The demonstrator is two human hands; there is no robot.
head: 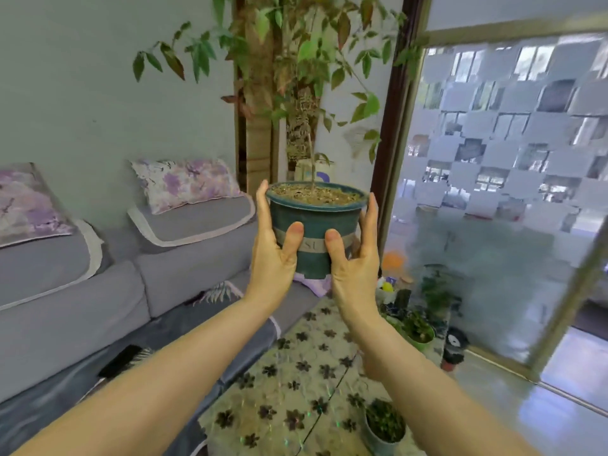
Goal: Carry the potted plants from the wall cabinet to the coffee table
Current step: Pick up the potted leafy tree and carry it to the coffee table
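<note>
Between both hands, potted plant (315, 232) (upright)

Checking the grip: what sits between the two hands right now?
In the head view, the dark green plastic plant pot sits between the left hand and right hand; both hold its sides, thumbs in front.

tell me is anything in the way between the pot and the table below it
Nothing visible blocks it. Both hands, left and right, hold the pot above the far end of the table; two small plants sit along its right edge.
</note>
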